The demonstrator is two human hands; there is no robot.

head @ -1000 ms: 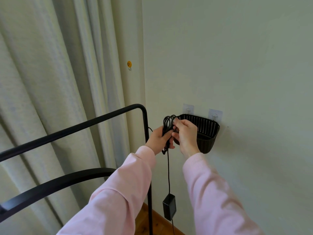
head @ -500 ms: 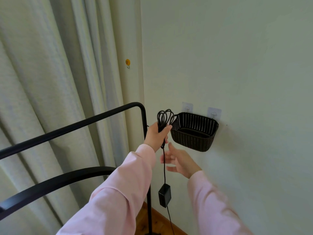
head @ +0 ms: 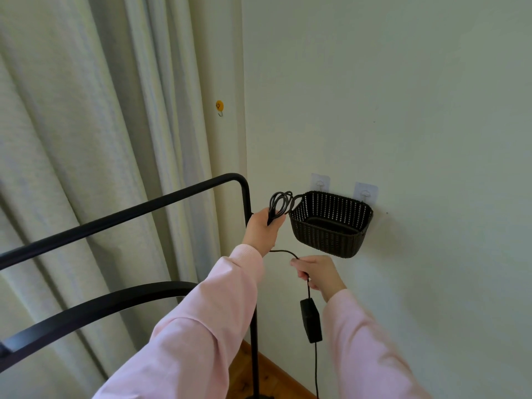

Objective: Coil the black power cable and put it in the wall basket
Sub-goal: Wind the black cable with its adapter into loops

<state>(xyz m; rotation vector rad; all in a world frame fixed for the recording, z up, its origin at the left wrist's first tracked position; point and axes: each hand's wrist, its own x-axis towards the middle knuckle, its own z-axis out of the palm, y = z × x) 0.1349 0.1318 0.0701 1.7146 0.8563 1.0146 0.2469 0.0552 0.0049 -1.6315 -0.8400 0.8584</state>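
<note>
Black cable (head: 272, 208) loops stay gripped in the left hand (head: 263, 229) beside the basket (head: 331, 234); the right hand (head: 316, 273), open earlier, now pinches the hanging strand.

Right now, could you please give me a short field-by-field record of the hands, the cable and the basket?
left hand: grips the coiled loops of the black power cable, just left of the basket rim
right hand: pinches the uncoiled run, below the basket
cable state: partly coiled; adapter block hangs below the right hand, more cable trails downward
wall basket: hangs on two clear adhesive hooks; no cable inside yet
nearby: black rack and curtain at left
</note>
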